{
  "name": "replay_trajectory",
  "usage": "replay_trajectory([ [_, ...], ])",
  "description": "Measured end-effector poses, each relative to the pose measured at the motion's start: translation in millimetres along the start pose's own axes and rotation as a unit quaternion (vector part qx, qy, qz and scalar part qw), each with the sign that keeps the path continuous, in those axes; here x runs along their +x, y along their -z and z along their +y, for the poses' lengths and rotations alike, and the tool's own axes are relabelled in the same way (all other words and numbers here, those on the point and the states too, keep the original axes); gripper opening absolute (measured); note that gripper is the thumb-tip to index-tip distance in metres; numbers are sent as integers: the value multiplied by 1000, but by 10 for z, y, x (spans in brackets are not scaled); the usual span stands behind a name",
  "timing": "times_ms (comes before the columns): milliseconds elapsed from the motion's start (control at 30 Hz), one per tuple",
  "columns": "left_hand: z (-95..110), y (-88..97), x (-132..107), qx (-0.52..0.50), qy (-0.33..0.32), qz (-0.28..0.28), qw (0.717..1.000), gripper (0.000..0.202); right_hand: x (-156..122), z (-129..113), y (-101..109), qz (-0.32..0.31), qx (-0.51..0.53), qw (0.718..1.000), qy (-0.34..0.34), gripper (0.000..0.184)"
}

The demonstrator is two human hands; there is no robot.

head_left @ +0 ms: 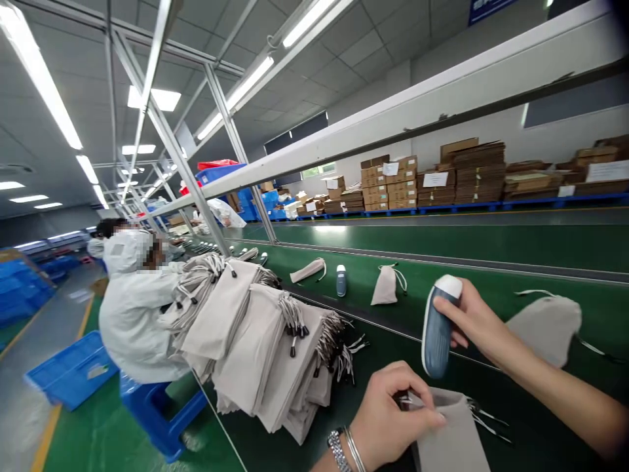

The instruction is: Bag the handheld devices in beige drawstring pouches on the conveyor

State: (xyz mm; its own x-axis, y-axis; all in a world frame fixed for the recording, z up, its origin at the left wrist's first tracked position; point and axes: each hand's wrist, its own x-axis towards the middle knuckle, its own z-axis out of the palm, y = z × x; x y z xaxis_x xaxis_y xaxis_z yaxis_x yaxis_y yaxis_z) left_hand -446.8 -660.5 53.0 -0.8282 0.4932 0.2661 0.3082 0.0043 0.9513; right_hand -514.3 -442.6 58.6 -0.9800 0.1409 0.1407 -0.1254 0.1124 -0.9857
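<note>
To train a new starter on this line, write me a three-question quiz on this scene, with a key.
1. What does the right hand grip?
2. True or false: the left hand pinches the top of a beige drawstring pouch.
3. What is the co-worker in a white coverall sitting on?
A) a blue plastic stool
B) a cardboard carton
C) the green belt

Key:
1. A navy-and-white handheld device
2. True
3. A
</note>
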Motion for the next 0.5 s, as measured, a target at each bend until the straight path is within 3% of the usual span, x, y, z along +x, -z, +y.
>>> replay_trajectory([
  [133,5,-4,13,-45,-6,51,998,41,-325,-180,-115,-151,-31,988,5,53],
  [300,-9,25,34,-91,-55,148,983,44,-541,-371,-177,-305,-152,940,-31,51],
  [400,4,86,36,-98,-55,173,979,39,-605,-440,-160,-349,-148,923,-71,46],
  [500,54,223,39,-130,-37,197,971,37,-646,-556,-20,-330,-59,939,-70,43],
])
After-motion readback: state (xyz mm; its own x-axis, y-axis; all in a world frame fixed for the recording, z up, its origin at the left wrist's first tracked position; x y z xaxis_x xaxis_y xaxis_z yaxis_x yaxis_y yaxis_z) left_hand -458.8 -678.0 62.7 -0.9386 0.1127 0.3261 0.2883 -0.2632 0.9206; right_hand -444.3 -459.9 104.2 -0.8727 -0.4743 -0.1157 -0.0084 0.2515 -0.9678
